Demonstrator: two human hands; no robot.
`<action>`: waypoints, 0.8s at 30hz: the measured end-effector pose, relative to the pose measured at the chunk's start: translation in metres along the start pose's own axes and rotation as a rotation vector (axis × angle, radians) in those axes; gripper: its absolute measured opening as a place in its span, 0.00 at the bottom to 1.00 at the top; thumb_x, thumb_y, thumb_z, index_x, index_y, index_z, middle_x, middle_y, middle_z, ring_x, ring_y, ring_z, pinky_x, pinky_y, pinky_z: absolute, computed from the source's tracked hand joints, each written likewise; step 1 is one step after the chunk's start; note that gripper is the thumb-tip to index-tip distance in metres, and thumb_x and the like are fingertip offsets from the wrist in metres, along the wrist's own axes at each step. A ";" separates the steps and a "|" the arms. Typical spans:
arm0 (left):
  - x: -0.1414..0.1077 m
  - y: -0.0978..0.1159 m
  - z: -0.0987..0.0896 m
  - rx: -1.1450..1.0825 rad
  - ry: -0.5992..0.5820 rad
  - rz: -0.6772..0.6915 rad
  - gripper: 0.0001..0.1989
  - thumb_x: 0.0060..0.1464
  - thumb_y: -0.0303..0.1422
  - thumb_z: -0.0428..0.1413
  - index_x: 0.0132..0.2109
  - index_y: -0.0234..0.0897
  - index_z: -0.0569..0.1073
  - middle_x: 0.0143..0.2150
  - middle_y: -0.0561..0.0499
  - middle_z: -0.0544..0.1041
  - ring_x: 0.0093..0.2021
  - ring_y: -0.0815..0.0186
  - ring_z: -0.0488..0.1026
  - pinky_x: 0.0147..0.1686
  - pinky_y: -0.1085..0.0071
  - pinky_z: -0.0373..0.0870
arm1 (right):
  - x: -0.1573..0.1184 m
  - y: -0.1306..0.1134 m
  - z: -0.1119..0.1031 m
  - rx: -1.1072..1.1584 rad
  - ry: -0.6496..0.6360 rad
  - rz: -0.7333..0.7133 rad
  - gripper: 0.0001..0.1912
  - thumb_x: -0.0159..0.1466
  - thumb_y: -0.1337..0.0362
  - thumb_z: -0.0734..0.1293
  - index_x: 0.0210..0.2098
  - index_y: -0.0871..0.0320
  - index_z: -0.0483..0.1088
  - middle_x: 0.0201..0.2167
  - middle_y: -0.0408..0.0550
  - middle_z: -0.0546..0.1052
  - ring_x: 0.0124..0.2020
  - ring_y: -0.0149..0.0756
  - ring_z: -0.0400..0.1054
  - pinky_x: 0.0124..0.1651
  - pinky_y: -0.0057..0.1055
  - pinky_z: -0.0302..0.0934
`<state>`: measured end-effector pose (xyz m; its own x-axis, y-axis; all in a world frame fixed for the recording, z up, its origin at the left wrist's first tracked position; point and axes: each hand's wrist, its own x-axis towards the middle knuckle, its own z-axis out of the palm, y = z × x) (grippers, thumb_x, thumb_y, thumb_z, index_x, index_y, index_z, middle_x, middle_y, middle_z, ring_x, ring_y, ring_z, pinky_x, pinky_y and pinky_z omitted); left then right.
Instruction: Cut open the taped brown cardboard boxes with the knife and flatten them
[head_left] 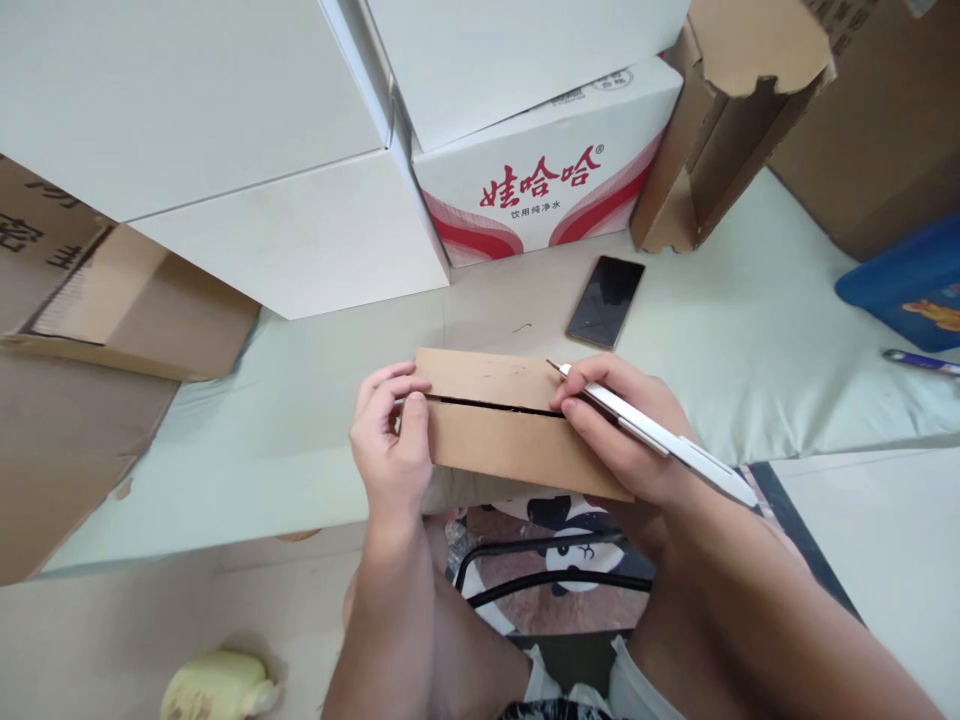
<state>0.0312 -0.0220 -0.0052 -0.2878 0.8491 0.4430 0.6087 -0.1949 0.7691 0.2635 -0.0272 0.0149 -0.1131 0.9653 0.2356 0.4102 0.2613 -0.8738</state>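
Observation:
A small brown cardboard box (510,440) lies at the edge of the pale green padded surface, a dark slit running along its upper side. My left hand (390,425) is closed on its left end, with the thumb near the slit and fingers on the far panel. In my right hand (630,420) is a slim white utility knife (675,450), its handle slanting down to the right. The thin dark tip is over the far panel, near its right end; whether it touches the cardboard I cannot tell. My right fingers also rest against the box's right end.
A black phone (606,300) lies beyond the box. White cartons (540,200) stand behind it, beside an open cardboard piece (720,140). More cardboard (135,300) is at the left. A blue container (911,285) and a pen-like item (922,362) sit at the right.

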 end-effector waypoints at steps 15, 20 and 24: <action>-0.001 -0.004 0.001 -0.091 0.020 -0.002 0.08 0.59 0.31 0.56 0.34 0.39 0.80 0.46 0.46 0.80 0.52 0.60 0.77 0.49 0.65 0.72 | -0.001 0.001 0.000 0.007 0.006 -0.014 0.04 0.64 0.66 0.64 0.33 0.52 0.69 0.32 0.41 0.80 0.37 0.36 0.73 0.43 0.34 0.63; -0.002 -0.005 0.002 -0.115 0.018 -0.010 0.08 0.59 0.30 0.56 0.35 0.39 0.80 0.46 0.47 0.80 0.52 0.60 0.77 0.51 0.65 0.72 | -0.002 0.002 0.001 0.012 0.008 -0.017 0.04 0.64 0.67 0.64 0.33 0.53 0.70 0.33 0.41 0.80 0.37 0.36 0.73 0.42 0.34 0.62; -0.002 -0.007 0.003 -0.135 0.027 -0.019 0.08 0.59 0.30 0.57 0.35 0.40 0.81 0.46 0.47 0.80 0.52 0.61 0.77 0.51 0.66 0.72 | -0.002 0.003 0.000 0.017 0.012 -0.028 0.05 0.64 0.68 0.64 0.33 0.53 0.70 0.32 0.40 0.80 0.36 0.35 0.72 0.42 0.33 0.62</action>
<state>0.0295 -0.0209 -0.0127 -0.3190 0.8403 0.4383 0.4981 -0.2447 0.8319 0.2646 -0.0286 0.0116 -0.1133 0.9576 0.2648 0.3915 0.2880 -0.8740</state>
